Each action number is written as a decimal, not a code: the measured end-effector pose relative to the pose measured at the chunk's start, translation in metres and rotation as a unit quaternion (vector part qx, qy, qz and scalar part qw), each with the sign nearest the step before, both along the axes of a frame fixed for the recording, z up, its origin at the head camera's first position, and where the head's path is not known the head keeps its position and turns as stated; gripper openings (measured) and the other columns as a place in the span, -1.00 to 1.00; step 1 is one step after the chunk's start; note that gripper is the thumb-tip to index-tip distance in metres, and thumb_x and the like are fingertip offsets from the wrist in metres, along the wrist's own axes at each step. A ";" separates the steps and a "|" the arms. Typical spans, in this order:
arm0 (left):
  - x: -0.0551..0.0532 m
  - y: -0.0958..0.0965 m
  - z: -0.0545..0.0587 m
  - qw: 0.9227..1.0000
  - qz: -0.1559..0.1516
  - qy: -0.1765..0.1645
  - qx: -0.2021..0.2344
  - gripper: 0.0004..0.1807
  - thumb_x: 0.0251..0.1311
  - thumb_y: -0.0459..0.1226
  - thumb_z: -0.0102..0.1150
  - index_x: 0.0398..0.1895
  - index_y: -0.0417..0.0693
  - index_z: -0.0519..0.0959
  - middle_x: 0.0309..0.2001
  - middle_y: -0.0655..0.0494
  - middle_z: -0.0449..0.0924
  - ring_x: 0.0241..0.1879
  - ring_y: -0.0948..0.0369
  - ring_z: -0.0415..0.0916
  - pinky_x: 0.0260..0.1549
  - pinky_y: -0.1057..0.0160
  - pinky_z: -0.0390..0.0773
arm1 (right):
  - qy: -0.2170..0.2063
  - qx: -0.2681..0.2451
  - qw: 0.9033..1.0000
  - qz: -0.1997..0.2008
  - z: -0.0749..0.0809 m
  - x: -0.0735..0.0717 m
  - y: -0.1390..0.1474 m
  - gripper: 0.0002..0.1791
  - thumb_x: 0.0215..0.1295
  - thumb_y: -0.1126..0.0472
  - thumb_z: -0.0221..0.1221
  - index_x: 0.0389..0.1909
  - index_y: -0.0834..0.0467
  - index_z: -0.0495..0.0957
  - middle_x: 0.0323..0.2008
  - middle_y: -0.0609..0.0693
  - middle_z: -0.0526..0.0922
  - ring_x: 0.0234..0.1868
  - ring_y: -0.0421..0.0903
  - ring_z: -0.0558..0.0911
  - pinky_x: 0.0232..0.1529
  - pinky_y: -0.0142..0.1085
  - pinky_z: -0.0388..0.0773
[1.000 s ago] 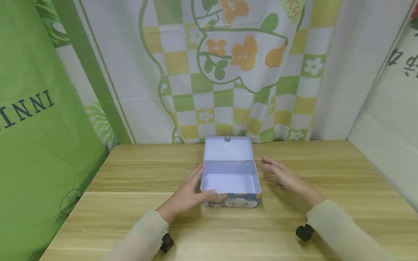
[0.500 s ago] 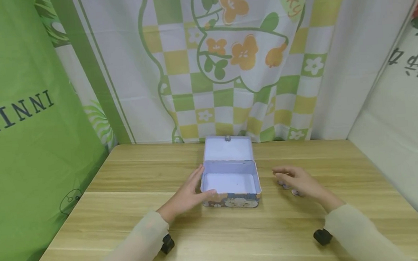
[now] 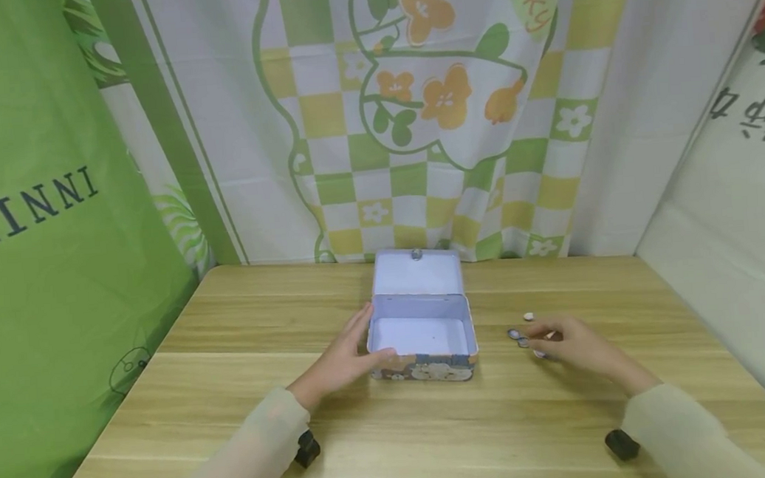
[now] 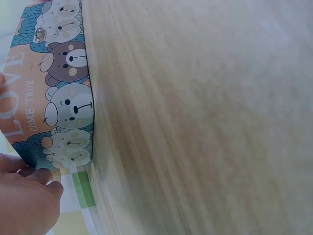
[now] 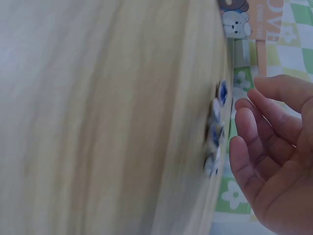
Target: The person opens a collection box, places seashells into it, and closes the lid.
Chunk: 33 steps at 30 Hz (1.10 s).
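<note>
An oblong tin box (image 3: 441, 369) stands on the table, its hinged lid (image 3: 418, 273) tipped back and its pale lilac inside showing. My left hand (image 3: 339, 359) holds the box at its left front corner, thumb over the front rim and fingers along the left side. Bears and the word LOVE decorate its front (image 4: 68, 105) in the left wrist view. My right hand (image 3: 579, 345) hovers with loosely bent fingers over several small round blue-and-white pieces (image 3: 513, 333). Nothing shows between those fingers (image 5: 246, 125) in the right wrist view. A small white piece (image 3: 528, 317) lies just beyond.
The wooden table (image 3: 437, 442) ends at a checked, flowered curtain (image 3: 370, 158) close behind the lid. A green cloth (image 3: 46, 292) hangs on the left, a white one (image 3: 742, 243) on the right. Each wrist wears a small black camera (image 3: 621, 444).
My right hand has moved from beside the box to the right and slightly nearer me, uncovering the small pieces on the table. My left hand and the box have stayed in place.
</note>
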<state>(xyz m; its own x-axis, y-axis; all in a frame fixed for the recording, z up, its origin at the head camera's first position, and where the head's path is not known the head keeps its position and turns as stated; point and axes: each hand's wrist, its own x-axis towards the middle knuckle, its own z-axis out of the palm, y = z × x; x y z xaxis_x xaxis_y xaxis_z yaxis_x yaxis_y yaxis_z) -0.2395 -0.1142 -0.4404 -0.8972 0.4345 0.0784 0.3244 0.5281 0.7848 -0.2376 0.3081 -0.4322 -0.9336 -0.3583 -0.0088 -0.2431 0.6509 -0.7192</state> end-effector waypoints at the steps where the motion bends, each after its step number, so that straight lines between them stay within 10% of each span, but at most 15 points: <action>1: 0.000 0.000 -0.001 1.000 0.000 -0.001 0.001 0.10 0.27 0.17 0.23 0.64 0.02 -0.20 0.61 0.12 -0.30 0.54 -0.10 -0.22 0.38 -0.30 -0.07 | 0.005 0.008 1.000 0.003 -0.001 0.000 0.002 -0.62 0.38 0.20 0.26 0.09 0.36 0.61 -0.05 0.21 0.67 -0.33 -0.07 0.62 -0.41 -0.32 0.60; 9: 0.000 0.000 -0.002 1.000 0.002 -0.007 0.001 0.09 0.26 0.18 0.24 0.64 0.06 -0.19 0.61 0.15 -0.28 0.54 -0.10 -0.20 0.38 -0.31 -0.05 | 0.062 0.085 0.994 0.004 -0.007 0.005 0.009 -0.75 0.28 0.14 0.36 -0.07 0.15 0.74 0.09 0.27 0.64 -0.19 -0.05 0.57 -0.25 -0.25 0.57; 17: 0.001 0.001 0.000 1.000 0.005 -0.011 -0.001 0.10 0.26 0.18 0.24 0.64 0.05 -0.18 0.60 0.17 -0.28 0.54 -0.06 -0.23 0.39 -0.29 -0.08 | 0.033 0.077 0.996 -0.007 -0.011 0.006 0.011 -0.72 0.27 0.17 0.36 -0.03 0.16 0.72 -0.01 0.19 0.63 -0.47 -0.14 0.41 -0.58 -0.36 0.43; 33: 0.002 0.001 0.002 1.000 0.011 -0.024 0.013 0.07 0.28 0.11 0.27 0.64 0.09 -0.19 0.60 0.19 -0.29 0.54 -0.07 -0.23 0.39 -0.31 -0.08 | 0.042 0.075 0.996 -0.007 -0.010 0.006 0.009 -0.77 0.28 0.22 0.34 -0.07 0.17 0.73 -0.02 0.25 0.62 -0.47 -0.14 0.42 -0.56 -0.35 0.45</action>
